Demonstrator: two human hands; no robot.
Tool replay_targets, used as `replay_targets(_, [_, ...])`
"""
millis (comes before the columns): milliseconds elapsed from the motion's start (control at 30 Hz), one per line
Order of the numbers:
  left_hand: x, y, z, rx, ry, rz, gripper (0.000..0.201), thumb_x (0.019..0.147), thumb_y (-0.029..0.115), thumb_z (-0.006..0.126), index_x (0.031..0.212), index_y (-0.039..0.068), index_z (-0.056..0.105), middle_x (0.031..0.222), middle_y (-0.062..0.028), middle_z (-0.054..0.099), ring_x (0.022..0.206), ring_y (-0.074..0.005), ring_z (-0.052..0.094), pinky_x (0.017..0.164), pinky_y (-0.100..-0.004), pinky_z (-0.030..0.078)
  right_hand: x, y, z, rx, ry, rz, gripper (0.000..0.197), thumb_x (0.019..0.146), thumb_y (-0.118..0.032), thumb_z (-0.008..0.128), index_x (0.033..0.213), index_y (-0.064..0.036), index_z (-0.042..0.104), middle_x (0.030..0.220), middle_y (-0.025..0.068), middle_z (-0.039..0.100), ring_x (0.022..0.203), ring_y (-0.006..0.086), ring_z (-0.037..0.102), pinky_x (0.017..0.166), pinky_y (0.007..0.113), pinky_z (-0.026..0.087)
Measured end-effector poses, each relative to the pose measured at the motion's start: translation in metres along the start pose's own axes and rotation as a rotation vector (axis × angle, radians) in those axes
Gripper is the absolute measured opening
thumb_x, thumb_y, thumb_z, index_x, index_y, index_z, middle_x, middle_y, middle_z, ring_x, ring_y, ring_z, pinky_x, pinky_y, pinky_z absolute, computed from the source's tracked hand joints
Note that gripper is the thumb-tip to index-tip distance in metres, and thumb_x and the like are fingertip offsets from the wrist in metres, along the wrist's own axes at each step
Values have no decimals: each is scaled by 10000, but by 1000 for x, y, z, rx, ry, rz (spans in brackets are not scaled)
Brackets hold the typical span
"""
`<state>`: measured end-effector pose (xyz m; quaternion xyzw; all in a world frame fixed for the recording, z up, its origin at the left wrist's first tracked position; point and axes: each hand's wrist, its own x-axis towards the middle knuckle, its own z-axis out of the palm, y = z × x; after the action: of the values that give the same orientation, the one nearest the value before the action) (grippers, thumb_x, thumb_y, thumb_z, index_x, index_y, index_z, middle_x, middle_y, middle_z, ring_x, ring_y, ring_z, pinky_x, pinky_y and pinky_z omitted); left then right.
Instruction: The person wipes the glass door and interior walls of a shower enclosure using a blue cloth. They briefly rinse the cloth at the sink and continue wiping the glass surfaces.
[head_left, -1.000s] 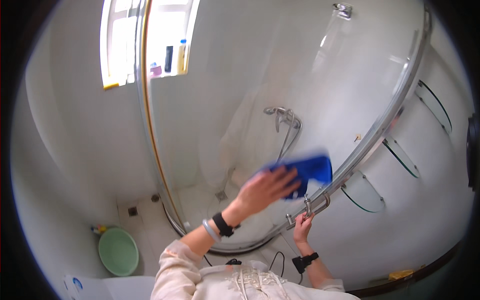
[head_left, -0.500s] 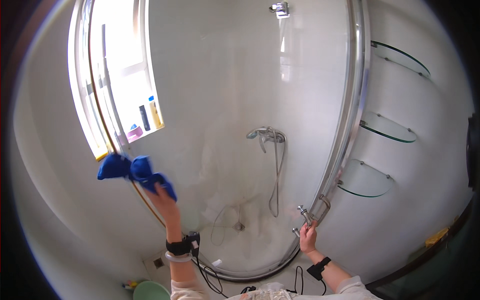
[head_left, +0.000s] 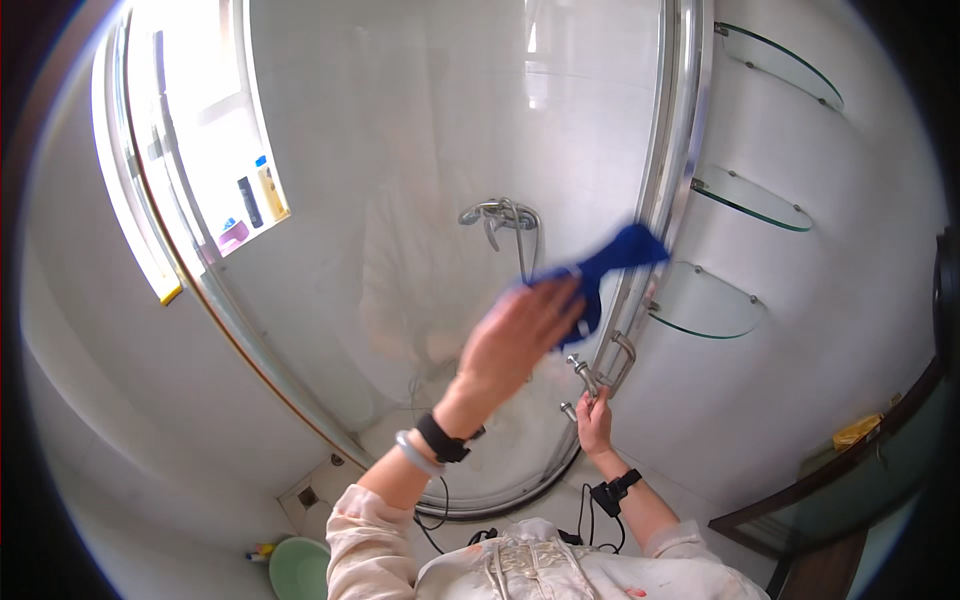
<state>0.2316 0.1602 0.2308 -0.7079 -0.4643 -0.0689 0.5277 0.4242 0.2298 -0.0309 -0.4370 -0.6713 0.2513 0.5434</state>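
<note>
My left hand (head_left: 515,335) presses on a blue cloth (head_left: 618,258), slightly blurred, in front of the curved glass shower door (head_left: 420,240). One end of the cloth flares out to the upper right, over the metal door frame. Whether the cloth touches the glass I cannot tell for sure. Lower right, my right hand (head_left: 595,425) is closed around the metal door handle (head_left: 582,374). Both wrists wear black bands, and a pale bracelet circles the left one.
A shower mixer (head_left: 500,213) with a hose is behind the glass. Three glass shelves (head_left: 755,205) line the right wall. Bottles (head_left: 265,187) stand on the window sill at upper left. A green basin (head_left: 298,567) sits on the floor; black cables (head_left: 588,515) hang near my right forearm.
My left hand has swept the blue cloth from the left edge of the glass across to the right, near the handle. My right hand stays on the handle. The view has shifted slightly.
</note>
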Motion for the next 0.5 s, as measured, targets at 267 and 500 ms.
replay_targets(267, [-22,-52,-19,-305,191,-120,407,813,194,546,1217,145,566,1241,-87,546,1227,-272,468,1054,-420,370,0,26,-1,-161,42,-259,109,923,-109,498,959,-53,412,675,61,498,584,186,522,551,331,429])
replay_targets(500, [-110,-158,-5,-635,699,-1025,580,959,227,506,1439,-7,278,1423,-198,374,1280,-303,366,1069,-384,278,-2,14,3,-200,80,-239,97,931,-104,484,967,-47,414,683,56,463,604,180,479,571,335,411])
